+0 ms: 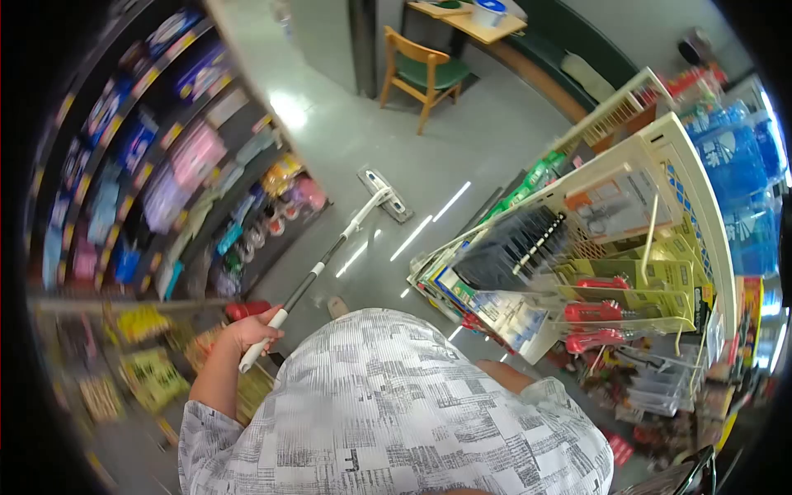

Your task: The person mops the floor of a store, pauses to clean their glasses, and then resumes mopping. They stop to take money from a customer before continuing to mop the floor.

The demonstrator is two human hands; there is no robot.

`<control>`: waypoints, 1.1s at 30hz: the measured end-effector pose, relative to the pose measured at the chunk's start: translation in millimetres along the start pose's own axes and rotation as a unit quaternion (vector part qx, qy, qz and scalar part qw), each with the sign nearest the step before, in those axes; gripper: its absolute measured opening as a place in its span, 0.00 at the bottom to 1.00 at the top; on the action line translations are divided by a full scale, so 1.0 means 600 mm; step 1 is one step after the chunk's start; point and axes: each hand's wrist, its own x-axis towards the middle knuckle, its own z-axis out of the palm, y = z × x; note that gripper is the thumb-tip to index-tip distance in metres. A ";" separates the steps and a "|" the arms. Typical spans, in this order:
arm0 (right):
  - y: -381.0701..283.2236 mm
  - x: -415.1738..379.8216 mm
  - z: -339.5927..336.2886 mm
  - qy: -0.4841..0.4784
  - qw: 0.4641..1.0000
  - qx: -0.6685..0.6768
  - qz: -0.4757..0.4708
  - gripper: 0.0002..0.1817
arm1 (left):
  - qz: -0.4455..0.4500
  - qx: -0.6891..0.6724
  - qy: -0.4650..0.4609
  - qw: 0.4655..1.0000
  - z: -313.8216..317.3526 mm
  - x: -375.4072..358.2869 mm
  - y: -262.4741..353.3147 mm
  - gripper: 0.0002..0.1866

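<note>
Left hand (250, 332), its grip seemingly closed, holds the mop handle (307, 283).

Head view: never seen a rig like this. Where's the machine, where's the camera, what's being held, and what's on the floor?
No machine here: it's a person with bare hands. There is one picture, from a camera worn on the head, looking forward and down, so the patterned shirt at the bottom is the wearer's. The curved look suggests a wide lens.

The left hand grips the pale handle end of a flat mop; its head is out on the grey floor. The right hand is out of sight.

Packed shelves stand on the left, a cream rack of goods on the right. A wooden chair with a green seat stands on the floor ahead.
</note>
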 end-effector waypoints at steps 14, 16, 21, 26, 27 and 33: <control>-0.347 0.119 0.027 0.073 0.976 0.203 0.035 0.28 | -0.033 0.060 -0.189 0.980 -0.206 0.303 0.684 0.41; -0.390 0.114 -0.030 0.086 0.971 0.223 0.029 0.28 | -0.018 0.013 -0.195 0.981 -0.194 0.290 0.740 0.42; -0.445 0.197 -0.103 0.090 0.956 0.275 0.042 0.29 | -0.033 0.012 -0.146 0.989 -0.095 0.470 0.851 0.43; -0.536 0.268 -0.156 0.109 0.940 0.319 0.054 0.29 | 0.049 0.166 -0.091 0.981 -0.068 0.587 1.046 0.29; -0.550 0.283 -0.181 0.123 0.931 0.338 0.067 0.29 | 0.073 0.235 -0.086 0.965 -0.080 0.664 1.092 0.28; -0.640 0.328 -0.359 0.177 0.867 0.442 0.143 0.30 | -0.033 0.202 -0.170 0.964 -0.017 0.758 1.474 0.18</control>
